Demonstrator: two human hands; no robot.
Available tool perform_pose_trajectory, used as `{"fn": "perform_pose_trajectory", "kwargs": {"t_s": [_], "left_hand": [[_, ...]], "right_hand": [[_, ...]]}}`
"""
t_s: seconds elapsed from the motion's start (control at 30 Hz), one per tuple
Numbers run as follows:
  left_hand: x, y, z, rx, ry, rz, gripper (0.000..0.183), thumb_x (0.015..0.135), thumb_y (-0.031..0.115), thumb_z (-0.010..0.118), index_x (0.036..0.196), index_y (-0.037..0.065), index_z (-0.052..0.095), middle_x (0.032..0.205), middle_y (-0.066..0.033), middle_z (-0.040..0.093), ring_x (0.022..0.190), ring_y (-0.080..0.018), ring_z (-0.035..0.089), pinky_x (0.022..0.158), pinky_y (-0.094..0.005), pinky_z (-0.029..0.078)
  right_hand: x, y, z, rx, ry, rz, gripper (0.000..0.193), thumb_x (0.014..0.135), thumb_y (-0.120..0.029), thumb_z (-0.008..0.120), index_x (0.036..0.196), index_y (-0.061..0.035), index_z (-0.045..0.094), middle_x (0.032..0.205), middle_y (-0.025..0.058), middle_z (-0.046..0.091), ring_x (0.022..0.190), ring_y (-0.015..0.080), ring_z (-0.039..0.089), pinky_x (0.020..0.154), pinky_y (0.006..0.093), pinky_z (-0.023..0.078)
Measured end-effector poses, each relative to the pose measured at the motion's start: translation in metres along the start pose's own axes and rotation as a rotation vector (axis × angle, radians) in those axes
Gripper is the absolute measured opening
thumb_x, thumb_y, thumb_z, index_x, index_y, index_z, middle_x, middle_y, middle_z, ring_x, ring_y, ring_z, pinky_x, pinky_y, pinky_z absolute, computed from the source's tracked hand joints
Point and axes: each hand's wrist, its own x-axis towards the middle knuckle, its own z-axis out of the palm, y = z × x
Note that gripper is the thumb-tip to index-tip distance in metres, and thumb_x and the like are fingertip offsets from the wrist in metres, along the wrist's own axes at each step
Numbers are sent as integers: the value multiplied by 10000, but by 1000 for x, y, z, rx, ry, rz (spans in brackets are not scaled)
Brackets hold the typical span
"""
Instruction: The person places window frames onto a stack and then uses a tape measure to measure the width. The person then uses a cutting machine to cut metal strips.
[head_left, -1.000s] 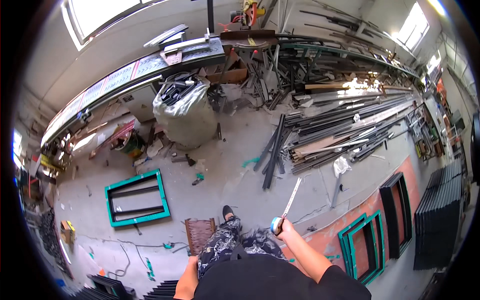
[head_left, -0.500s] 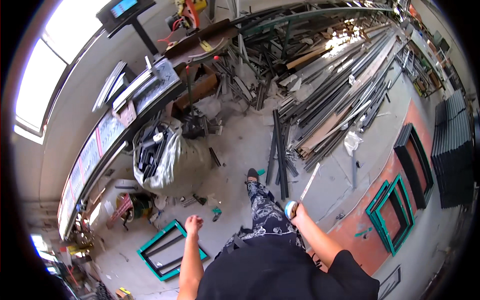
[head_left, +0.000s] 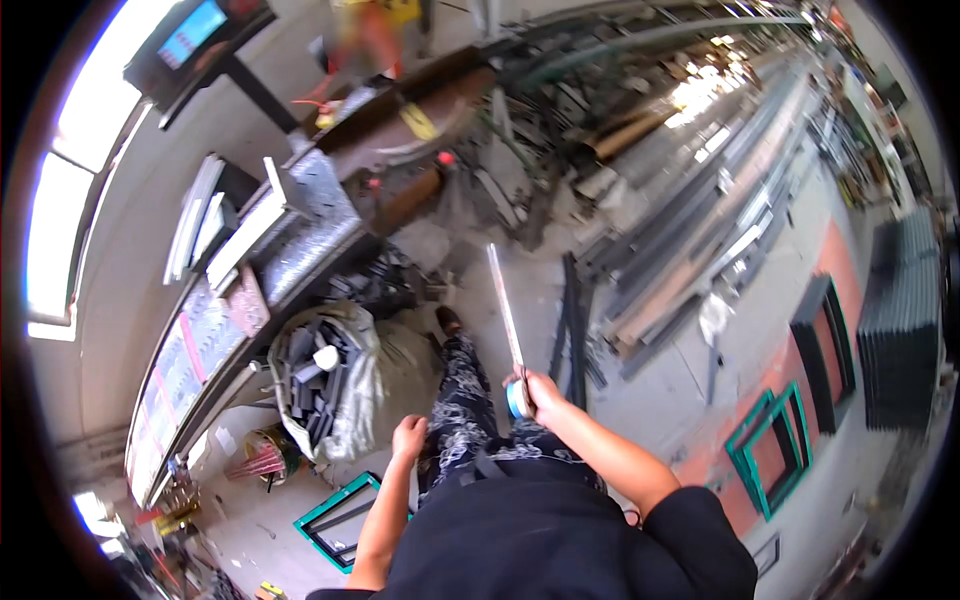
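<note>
My right hand (head_left: 541, 396) is wrapped round a tape measure (head_left: 517, 400), a round case with a blue face. Its pale blade (head_left: 505, 310) sticks out a good way, pointing forward over the floor. Loosely curled in front of my left thigh is my left hand (head_left: 409, 437), with nothing visible in it. Nearest to that hand stands a big whitish sack (head_left: 365, 400) filled with dark offcuts (head_left: 316, 375). Below the sack, a green-edged frame (head_left: 330, 508) lies on the floor, partly behind my left forearm.
A long bench (head_left: 255, 285) with metal pieces runs along the left wall, a screen on a post (head_left: 195, 35) at its far end. Ahead right lie piled long profiles (head_left: 690, 260). Green frames (head_left: 770, 450), dark frames (head_left: 825, 350) and a dark stack (head_left: 905, 330) are at right.
I have stepped forward, bringing the sack and bench closer. My right hand has swung left and the tape blade with it, now pointing slightly left. My left hand has moved slightly right.
</note>
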Motion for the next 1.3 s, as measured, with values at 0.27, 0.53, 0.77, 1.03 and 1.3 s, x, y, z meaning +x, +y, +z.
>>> {"fn": "perform_pose_trajectory", "kwargs": {"t_s": [0.27, 0.53, 0.77, 1.03, 1.3], "left_hand": [[128, 226, -44, -641, -505, 102, 508, 1007, 459, 379, 1115, 18, 606, 1092, -119, 650, 998, -184, 602, 862, -300, 455], [191, 309, -101, -784, -564, 79, 339, 1012, 291, 424, 1033, 6, 606, 952, -77, 639, 882, -140, 600, 794, -284, 483], [226, 345, -119, -1104, -439, 34, 324, 1025, 257, 384, 1000, 3, 583, 1058, -160, 639, 976, -230, 600, 911, -358, 458], [247, 431, -132, -1320, -86, 268, 374, 1010, 385, 409, 860, 60, 518, 1116, -203, 614, 1020, -265, 580, 943, -398, 455], [265, 389, -155, -1582, 441, 261, 336, 998, 373, 459, 838, 78, 463, 738, -115, 591, 700, -231, 601, 705, -368, 511]], "right_hand": [[56, -95, 134, -405, -99, -103, 350, 947, -326, 552, 806, -33, 680, 708, 12, 611, 616, 96, 537, 593, 248, 429], [121, -174, 238, -405, -98, -80, 214, 957, -231, 529, 951, -66, 665, 651, -53, 542, 508, 29, 458, 449, 208, 327], [179, -236, 274, -517, -409, -124, 345, 970, -216, 524, 1279, -73, 581, 956, -52, 607, 787, 33, 513, 693, 206, 415], [214, -360, 310, -871, -824, -222, 342, 921, -292, 624, 1117, -15, 668, 1023, -5, 645, 958, 67, 558, 834, 245, 454], [199, -483, 446, -1284, -626, -1093, 229, 843, -228, 634, 919, -18, 683, 912, 143, 673, 868, 294, 641, 778, 361, 493]]}}
